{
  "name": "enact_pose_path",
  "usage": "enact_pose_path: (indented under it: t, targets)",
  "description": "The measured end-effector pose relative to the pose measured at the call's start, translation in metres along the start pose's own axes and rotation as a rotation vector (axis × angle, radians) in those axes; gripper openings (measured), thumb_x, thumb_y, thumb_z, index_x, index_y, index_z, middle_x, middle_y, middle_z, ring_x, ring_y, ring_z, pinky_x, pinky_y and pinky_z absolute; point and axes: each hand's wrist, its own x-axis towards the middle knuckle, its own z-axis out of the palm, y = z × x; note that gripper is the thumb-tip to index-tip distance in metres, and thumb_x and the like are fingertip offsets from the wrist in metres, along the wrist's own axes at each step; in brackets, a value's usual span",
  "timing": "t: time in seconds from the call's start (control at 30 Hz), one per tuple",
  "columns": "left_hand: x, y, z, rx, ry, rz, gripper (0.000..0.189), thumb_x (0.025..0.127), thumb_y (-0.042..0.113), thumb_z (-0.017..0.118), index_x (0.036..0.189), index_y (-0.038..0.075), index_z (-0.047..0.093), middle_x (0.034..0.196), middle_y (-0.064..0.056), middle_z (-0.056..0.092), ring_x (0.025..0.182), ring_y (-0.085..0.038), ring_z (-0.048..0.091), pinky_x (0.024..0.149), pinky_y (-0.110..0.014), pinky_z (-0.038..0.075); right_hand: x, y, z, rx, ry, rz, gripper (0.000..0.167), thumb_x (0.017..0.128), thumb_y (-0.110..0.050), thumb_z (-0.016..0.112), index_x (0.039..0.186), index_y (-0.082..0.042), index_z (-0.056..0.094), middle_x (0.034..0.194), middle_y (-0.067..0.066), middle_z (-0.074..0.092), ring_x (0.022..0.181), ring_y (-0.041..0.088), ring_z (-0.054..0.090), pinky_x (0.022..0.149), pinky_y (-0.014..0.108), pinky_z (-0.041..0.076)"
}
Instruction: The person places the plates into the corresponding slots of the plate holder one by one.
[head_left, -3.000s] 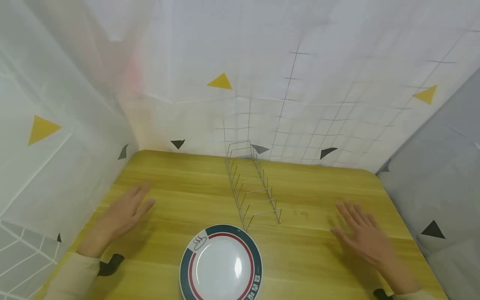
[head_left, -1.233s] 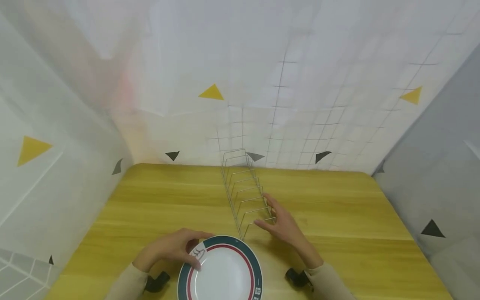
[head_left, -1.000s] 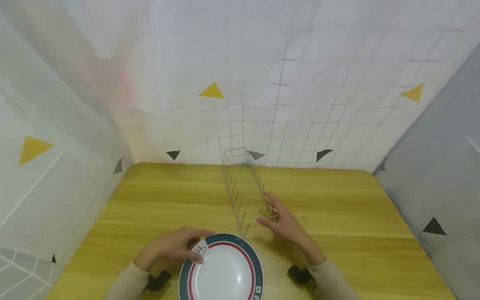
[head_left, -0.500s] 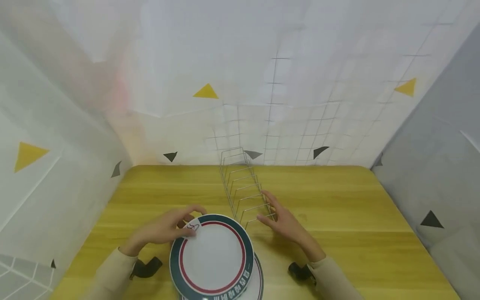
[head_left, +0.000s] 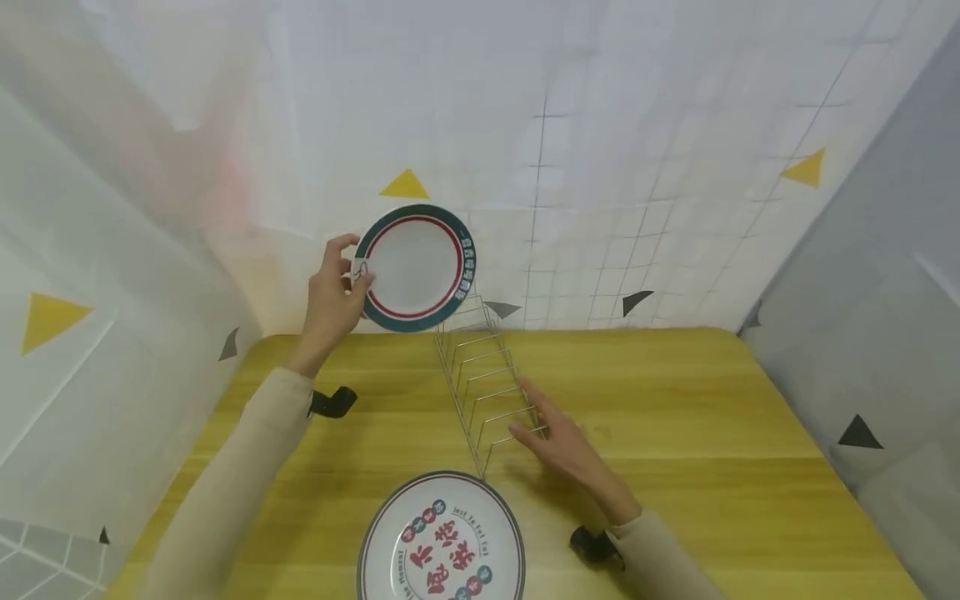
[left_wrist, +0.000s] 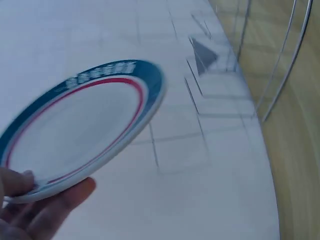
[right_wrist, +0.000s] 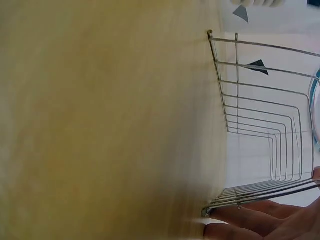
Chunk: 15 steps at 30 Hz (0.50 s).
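My left hand [head_left: 333,293] holds a round white plate [head_left: 416,271] with a teal rim and a red ring, thumb on its face and fingers behind. Raised and tilted, this plate is above the far end of a wire plate rack [head_left: 470,379]. In the left wrist view, the thumb and fingers pinch the lower edge of the plate [left_wrist: 85,125]. My right hand [head_left: 566,446] grips the rack's near right side; in the right wrist view the rack's side wires [right_wrist: 260,192] run between thumb and fingers. Another plate [head_left: 442,542], with red lettering, lies in front of the rack.
The rack stands lengthwise on a wooden table [head_left: 675,400], its slots holding no plates. White sheeting [head_left: 600,208] with yellow and dark triangles encloses the back and sides. A black wrist mount [head_left: 333,402] shows below the left hand.
Both hands came in from the sides. My left hand took the upper plate and lifted it away to the far end, uncovering the lettered plate. The right hand stays at the rack.
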Motion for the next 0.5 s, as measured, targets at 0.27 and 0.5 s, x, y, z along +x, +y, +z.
enact_pose_path:
  t: [0.27, 0.5]
  targets:
    - [0.038, -0.041, 0.048, 0.141, 0.084, 0.144, 0.040, 0.098, 0.001, 0.053, 0.136, 0.011, 0.043, 0.114, -0.024, 0.066, 0.095, -0.037, 0.069, 0.077, -0.050, 0.058, 0.004, -0.004, 0.017, 0.021, 0.003, -0.025, 0.073, 0.094, -0.048, 0.059, 0.156, -0.035, 0.022, 0.159, 0.004, 0.031, 0.123, 0.046, 0.054, 0.097, 0.064, 0.044]
    - [0.026, -0.061, 0.076, 0.226, 0.039, 0.092, 0.041, 0.099, 0.004, 0.052, 0.138, 0.016, 0.045, 0.119, -0.020, 0.067, 0.103, -0.034, 0.067, 0.089, -0.046, 0.055, 0.005, -0.009, 0.024, 0.003, -0.020, -0.005, 0.072, 0.095, -0.051, 0.056, 0.156, -0.037, 0.021, 0.159, 0.000, 0.030, 0.130, 0.042, 0.049, 0.101, 0.064, 0.041]
